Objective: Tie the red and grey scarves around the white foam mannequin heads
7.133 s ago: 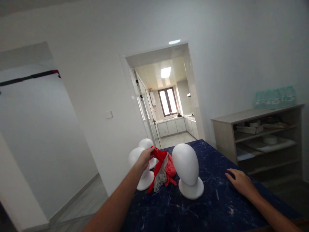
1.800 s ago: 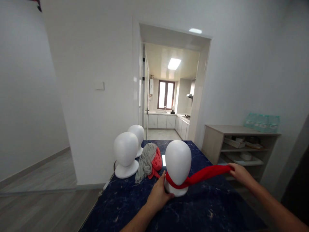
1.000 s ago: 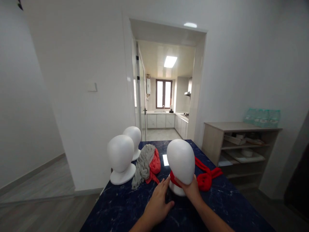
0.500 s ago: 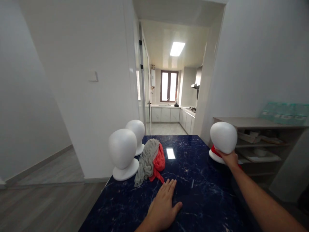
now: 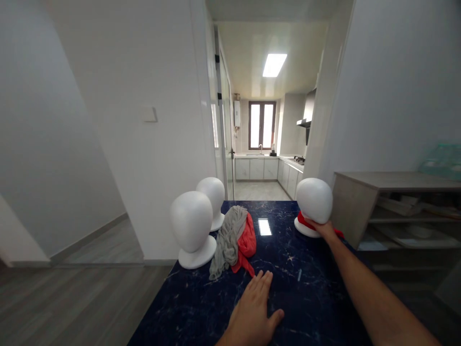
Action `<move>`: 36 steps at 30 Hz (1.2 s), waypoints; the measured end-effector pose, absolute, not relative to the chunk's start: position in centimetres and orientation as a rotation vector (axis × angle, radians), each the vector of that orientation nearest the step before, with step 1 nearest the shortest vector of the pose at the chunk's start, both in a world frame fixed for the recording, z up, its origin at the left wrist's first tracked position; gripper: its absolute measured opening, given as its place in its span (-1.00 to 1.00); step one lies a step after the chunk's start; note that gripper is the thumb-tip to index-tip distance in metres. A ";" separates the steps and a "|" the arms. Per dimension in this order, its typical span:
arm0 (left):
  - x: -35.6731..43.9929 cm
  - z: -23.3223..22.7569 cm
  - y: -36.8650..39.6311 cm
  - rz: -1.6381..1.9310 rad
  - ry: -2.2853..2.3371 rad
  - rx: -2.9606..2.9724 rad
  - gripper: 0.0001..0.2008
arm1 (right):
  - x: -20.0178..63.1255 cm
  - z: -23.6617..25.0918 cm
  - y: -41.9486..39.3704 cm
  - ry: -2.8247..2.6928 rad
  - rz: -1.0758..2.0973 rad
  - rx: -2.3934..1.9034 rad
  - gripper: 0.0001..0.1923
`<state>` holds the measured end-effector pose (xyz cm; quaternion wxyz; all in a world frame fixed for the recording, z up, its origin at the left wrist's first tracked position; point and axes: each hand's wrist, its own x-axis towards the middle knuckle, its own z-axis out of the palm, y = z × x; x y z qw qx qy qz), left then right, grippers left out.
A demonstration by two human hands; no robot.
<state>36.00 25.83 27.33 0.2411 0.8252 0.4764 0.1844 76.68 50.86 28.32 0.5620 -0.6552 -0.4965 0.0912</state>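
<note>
resting flat with fingers spread, the left hand (image 5: 254, 312) lies on the dark marble table (image 5: 306, 298). the right hand (image 5: 324, 229) grips the neck of a white mannequin head (image 5: 314, 202) at the far right edge, a red scarf (image 5: 306, 224) already wound round it. two bare heads (image 5: 191, 223) and the grey and coral scarves (image 5: 234, 238) look untouched. the open shelf unit (image 5: 396, 211) holds items too blurred to name.

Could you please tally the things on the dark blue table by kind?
White foam heads: 3
Red scarf around a head's neck: 1
Loose cloths in the pile: 2, grey and coral
Total: 6
</note>
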 end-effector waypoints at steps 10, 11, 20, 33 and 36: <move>36.0 27.9 25.5 0.534 1.294 2.233 -0.07 | 75.3 28.7 47.0 -1.314 -0.042 -1.917 0.05; 36.0 27.9 25.5 0.544 1.289 2.233 -0.08 | 75.1 28.5 46.1 -1.333 -0.104 -1.968 0.09; 35.6 27.5 25.8 0.787 1.249 2.057 -0.18 | 69.7 24.1 35.2 -1.716 0.026 -2.319 -0.24; 21.1 28.6 29.1 1.231 1.711 1.628 -0.58 | 66.6 24.2 29.0 -1.774 -0.125 -2.105 -0.38; 15.3 28.7 31.7 1.363 2.016 1.460 -0.34 | 66.1 24.8 28.8 -1.753 -0.136 -2.093 -0.42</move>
